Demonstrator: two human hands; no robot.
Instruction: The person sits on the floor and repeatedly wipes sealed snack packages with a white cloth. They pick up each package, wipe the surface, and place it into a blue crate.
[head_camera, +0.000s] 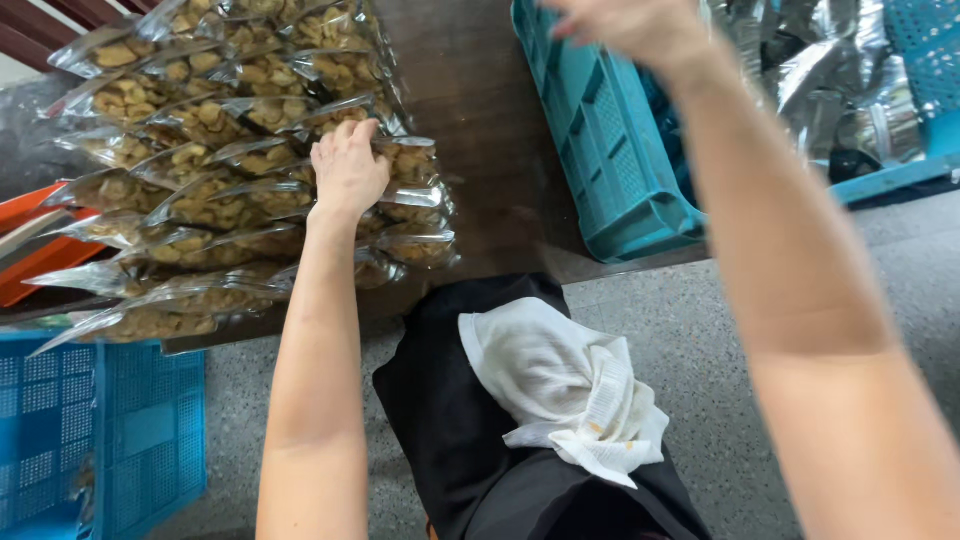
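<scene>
My left hand (347, 170) lies flat, fingers together, on stacked clear snack bags (215, 170). My right hand (625, 25) hangs above the teal crate (600, 150) holding silver pouches (830, 70); its fingers are cut off, their state unclear.

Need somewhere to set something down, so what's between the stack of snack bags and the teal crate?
In the head view, only bare dark wooden tabletop lies between the snack bags and the teal crate.

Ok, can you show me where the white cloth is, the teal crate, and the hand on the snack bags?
white cloth (560, 385), head view, on its bunched middle.
teal crate (600, 150), head view, on its slotted side wall.
left hand (347, 170), head view, on the back of the hand.
</scene>
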